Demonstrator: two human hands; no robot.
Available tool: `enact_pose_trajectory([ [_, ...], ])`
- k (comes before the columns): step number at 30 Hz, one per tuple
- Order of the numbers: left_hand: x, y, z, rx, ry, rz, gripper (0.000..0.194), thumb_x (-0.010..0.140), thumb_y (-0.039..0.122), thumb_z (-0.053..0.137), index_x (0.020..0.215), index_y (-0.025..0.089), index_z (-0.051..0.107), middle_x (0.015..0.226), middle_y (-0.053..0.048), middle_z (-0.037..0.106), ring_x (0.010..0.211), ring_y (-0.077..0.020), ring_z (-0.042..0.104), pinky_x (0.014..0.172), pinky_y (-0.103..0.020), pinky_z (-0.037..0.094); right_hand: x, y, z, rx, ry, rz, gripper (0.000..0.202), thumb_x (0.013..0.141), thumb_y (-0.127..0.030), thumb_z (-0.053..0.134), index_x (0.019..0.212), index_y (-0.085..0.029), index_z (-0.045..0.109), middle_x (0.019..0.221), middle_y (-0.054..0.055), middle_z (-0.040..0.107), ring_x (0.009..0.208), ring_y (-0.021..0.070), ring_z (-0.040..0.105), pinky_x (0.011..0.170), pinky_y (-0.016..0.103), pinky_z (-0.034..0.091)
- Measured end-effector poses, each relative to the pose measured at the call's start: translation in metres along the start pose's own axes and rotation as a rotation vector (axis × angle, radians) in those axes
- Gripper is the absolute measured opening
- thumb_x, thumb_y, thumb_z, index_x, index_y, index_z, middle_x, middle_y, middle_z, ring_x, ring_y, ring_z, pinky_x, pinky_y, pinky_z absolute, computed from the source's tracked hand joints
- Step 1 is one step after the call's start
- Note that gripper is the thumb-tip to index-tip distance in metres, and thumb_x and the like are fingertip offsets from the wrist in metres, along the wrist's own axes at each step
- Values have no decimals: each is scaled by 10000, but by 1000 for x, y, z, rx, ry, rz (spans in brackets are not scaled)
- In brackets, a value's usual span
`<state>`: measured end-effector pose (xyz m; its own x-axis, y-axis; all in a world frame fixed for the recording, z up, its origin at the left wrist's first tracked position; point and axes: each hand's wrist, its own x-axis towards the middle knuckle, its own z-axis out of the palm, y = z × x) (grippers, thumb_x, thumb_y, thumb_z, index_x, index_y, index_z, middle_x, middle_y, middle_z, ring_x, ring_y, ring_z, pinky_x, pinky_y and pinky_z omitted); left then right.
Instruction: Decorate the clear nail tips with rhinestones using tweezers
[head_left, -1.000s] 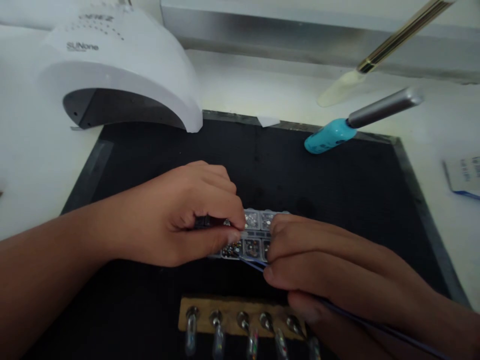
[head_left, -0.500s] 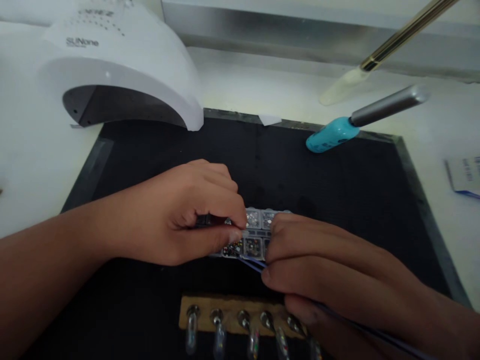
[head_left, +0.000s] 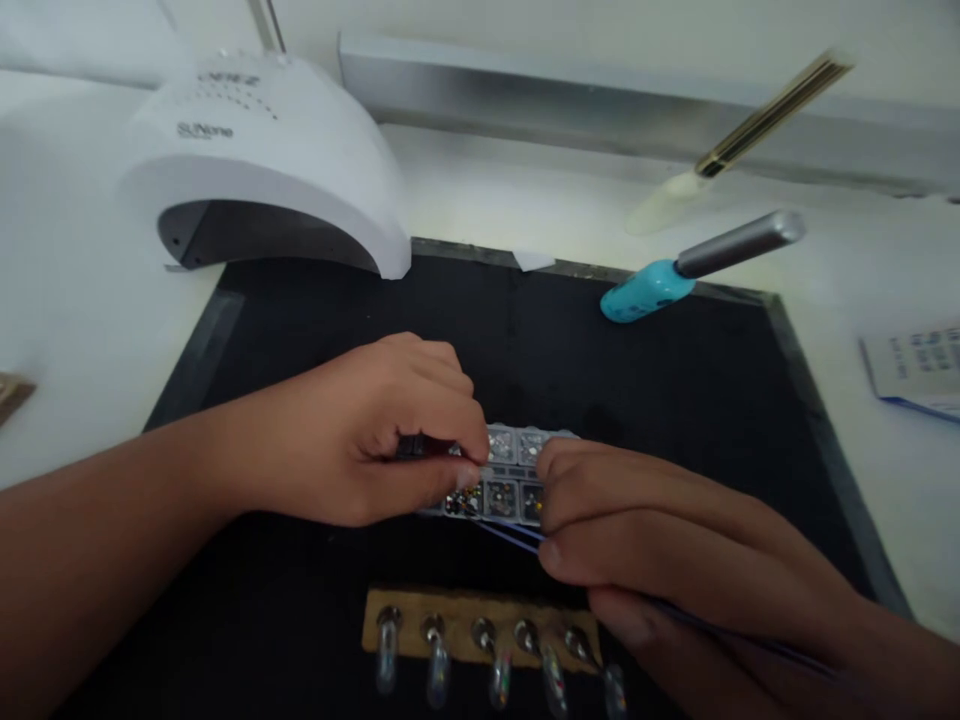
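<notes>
A small clear compartment box of rhinestones [head_left: 500, 497] lies on the black mat. My left hand [head_left: 397, 430] reaches over its left part, with thumb and forefinger pinched at the middle of the box; whether a lid flap is between them I cannot tell. My right hand [head_left: 660, 540] grips purple tweezers [head_left: 514, 537], whose tips are at the near edge of a compartment of mixed multicoloured stones. The fingers of that hand cover the box's right end. Silvery stones show in the far row of compartments.
Below the box is a brown strip [head_left: 480, 625] with several glittery clear nail tips on metal stands. A white nail lamp [head_left: 277, 160] stands at back left. A teal bottle [head_left: 649, 290] with a silver cap and a pale, gold-handled bottle [head_left: 667, 200] stand at back right. A printed packet [head_left: 915, 365] lies far right.
The tweezers and my right hand have drawn slightly back to the right, baring more of the near compartments. My left hand keeps its pinch. The whole view has shifted a little.
</notes>
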<state>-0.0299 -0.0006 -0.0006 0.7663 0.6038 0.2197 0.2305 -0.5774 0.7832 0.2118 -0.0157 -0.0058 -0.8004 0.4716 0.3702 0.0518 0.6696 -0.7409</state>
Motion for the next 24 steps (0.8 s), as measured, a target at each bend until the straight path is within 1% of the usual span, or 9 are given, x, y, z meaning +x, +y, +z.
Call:
enact_pose_trajectory([
  [2,0,1,0,1,7,5,116,870,96,579,828,95,686,742,-64,689,753,-172,622,797,-339,470,0,-3,-2,29,24,1,163,899,-205,565,1019,-251,665,793,56,687,753,190,682,744,294,609],
  [5,-2,2,0,9,15,2,102,868,112,593,828,111,686,747,-56,692,743,-164,603,792,-335,461,-2,-11,-5,39,64,45,202,889,-132,568,1060,-214,636,836,62,689,792,178,685,773,296,592],
  [8,-4,3,0,26,21,16,99,875,131,600,817,132,680,739,-37,688,736,-150,579,785,-314,456,-2,-17,-4,84,114,42,224,883,-91,544,1066,-190,628,831,66,674,778,178,672,752,317,573],
  [13,-6,6,-1,123,-46,29,56,853,186,670,837,153,711,744,-18,671,798,-150,564,816,-293,433,1,-23,12,245,248,-14,211,940,-173,491,1049,-192,672,778,62,633,698,180,616,682,368,534],
  [15,-8,7,0,172,-62,22,38,836,190,687,838,178,723,762,-14,662,839,-163,554,837,-305,414,3,-27,19,247,310,-44,203,944,-206,506,1029,-199,691,744,56,632,660,174,594,656,368,518],
  [18,-11,10,2,235,-78,-2,68,827,166,676,829,203,734,804,-14,654,905,-183,546,900,-346,371,4,-33,24,196,383,-66,165,934,-271,560,942,-209,713,689,43,631,619,167,585,636,358,505],
  [22,-15,16,6,314,-88,-66,89,822,166,663,836,212,738,870,-25,644,955,-205,537,923,-386,323,3,-47,25,172,414,-44,186,923,-345,590,884,-210,713,679,38,625,605,165,583,602,343,481],
  [24,-15,18,8,351,-84,-102,91,828,178,654,842,211,737,884,-29,641,969,-210,533,926,-397,307,1,-55,27,159,417,-7,205,916,-379,598,870,-214,710,676,34,616,595,164,573,595,342,474],
])
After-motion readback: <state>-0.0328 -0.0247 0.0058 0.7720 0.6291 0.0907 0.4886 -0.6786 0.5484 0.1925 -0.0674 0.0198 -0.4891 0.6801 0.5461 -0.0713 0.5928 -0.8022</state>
